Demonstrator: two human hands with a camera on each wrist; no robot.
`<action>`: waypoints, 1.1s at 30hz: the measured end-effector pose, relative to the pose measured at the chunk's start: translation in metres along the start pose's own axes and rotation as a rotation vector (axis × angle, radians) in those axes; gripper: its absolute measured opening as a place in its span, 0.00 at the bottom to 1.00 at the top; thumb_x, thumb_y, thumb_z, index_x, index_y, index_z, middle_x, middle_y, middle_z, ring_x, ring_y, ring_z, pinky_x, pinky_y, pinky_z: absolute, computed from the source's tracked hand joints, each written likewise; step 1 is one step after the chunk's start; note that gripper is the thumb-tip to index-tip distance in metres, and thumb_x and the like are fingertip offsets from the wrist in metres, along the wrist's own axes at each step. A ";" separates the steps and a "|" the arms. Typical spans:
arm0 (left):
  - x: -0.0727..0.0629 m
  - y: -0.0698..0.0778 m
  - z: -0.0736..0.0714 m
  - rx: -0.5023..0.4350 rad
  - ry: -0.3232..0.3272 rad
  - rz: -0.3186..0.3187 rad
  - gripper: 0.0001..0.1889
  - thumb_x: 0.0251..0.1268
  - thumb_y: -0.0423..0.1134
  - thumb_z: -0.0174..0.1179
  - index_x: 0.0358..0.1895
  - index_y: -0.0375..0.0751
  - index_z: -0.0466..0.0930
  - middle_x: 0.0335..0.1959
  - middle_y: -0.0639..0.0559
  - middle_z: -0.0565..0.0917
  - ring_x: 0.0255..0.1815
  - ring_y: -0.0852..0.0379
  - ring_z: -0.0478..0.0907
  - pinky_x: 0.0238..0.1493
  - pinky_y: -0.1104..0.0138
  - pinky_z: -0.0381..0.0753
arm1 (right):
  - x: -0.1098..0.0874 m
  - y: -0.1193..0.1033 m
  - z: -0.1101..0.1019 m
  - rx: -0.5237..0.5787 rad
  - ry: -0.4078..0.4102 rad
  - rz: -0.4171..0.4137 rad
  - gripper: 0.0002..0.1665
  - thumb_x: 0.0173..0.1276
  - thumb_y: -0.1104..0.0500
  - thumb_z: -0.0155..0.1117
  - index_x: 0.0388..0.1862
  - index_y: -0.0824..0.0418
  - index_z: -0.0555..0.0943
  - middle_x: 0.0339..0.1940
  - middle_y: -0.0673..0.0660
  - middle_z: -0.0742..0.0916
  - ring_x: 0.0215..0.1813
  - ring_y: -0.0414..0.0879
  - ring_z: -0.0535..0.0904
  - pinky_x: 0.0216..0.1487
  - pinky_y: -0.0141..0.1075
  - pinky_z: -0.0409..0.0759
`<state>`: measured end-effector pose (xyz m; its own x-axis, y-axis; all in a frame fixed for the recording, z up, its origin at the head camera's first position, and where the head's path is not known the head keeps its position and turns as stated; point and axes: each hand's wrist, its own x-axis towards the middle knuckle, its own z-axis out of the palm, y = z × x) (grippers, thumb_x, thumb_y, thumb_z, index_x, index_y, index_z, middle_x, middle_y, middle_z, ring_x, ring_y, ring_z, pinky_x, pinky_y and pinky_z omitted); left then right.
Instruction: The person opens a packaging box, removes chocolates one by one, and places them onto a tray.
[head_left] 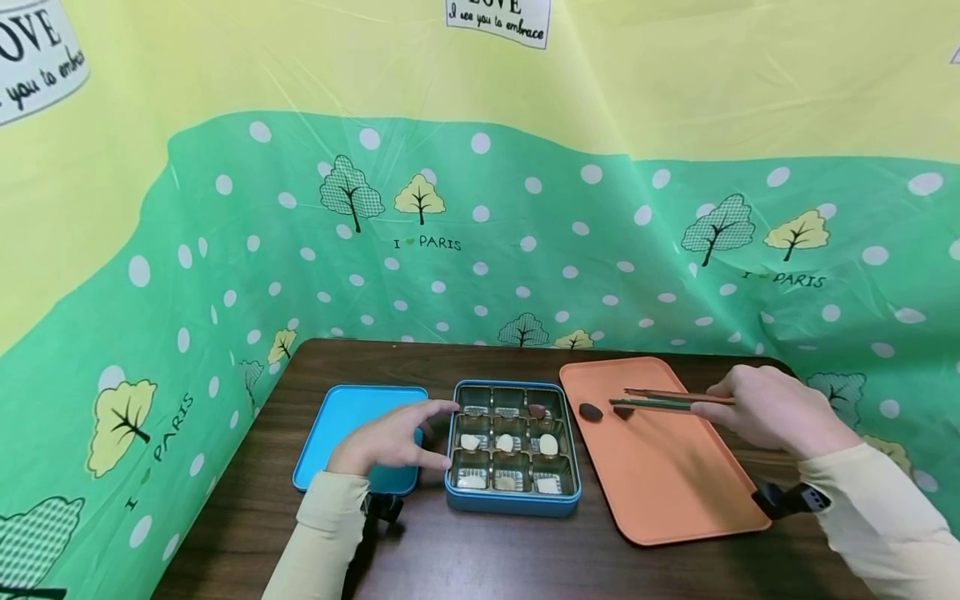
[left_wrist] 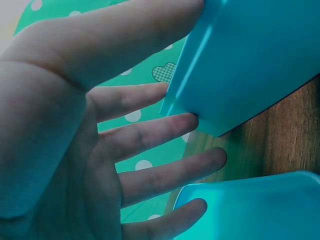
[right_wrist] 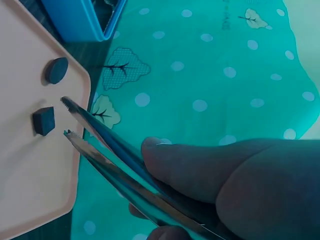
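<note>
A blue tin (head_left: 513, 503) with a grid of compartments stands in mid-table. White pieces lie in its middle and front rows, and a dark reddish piece (head_left: 537, 411) in the back right compartment. My left hand (head_left: 386, 436) touches the tin's left side with thumb and fingertips, the fingers nearly straight. In my right hand (head_left: 783, 408) I pinch tweezers (head_left: 652, 405), their tips apart over the orange tray (head_left: 660, 492). A dark blocky piece (right_wrist: 44, 121) lies just beyond the tips, and a dark rounded piece (right_wrist: 56, 70) lies nearer the tin.
Left of the tin, partly behind my left hand, lies a flat blue lid (head_left: 348, 425). The dark wooden table (head_left: 480, 550) ends at a green and yellow patterned cloth (head_left: 480, 242) hanging behind it. Each wrist carries a small black camera (head_left: 791, 500).
</note>
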<state>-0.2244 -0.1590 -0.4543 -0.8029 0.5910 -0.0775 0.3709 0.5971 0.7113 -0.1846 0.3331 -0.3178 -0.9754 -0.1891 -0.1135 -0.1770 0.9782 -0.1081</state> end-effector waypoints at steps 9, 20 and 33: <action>-0.001 0.000 -0.001 0.008 -0.006 -0.004 0.45 0.62 0.51 0.77 0.80 0.46 0.66 0.77 0.47 0.71 0.62 0.43 0.80 0.64 0.44 0.78 | -0.008 -0.026 -0.007 0.055 0.059 -0.018 0.21 0.72 0.34 0.67 0.45 0.47 0.94 0.40 0.53 0.92 0.29 0.41 0.78 0.21 0.41 0.71; -0.003 -0.001 0.002 0.004 -0.004 -0.013 0.45 0.62 0.52 0.77 0.80 0.46 0.66 0.77 0.47 0.71 0.61 0.43 0.80 0.63 0.43 0.79 | -0.014 -0.067 -0.011 0.039 0.107 -0.128 0.14 0.73 0.36 0.66 0.42 0.39 0.93 0.23 0.41 0.82 0.24 0.40 0.72 0.19 0.40 0.67; -0.002 0.002 0.000 0.003 -0.004 0.001 0.45 0.62 0.51 0.77 0.80 0.45 0.66 0.78 0.46 0.71 0.61 0.42 0.80 0.63 0.42 0.78 | -0.003 -0.084 -0.003 0.030 0.127 -0.224 0.12 0.72 0.42 0.70 0.26 0.33 0.85 0.16 0.39 0.75 0.21 0.38 0.69 0.18 0.38 0.65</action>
<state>-0.2225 -0.1589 -0.4528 -0.8005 0.5939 -0.0800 0.3732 0.5985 0.7089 -0.1675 0.2517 -0.3054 -0.9212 -0.3868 0.0413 -0.3885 0.9098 -0.1460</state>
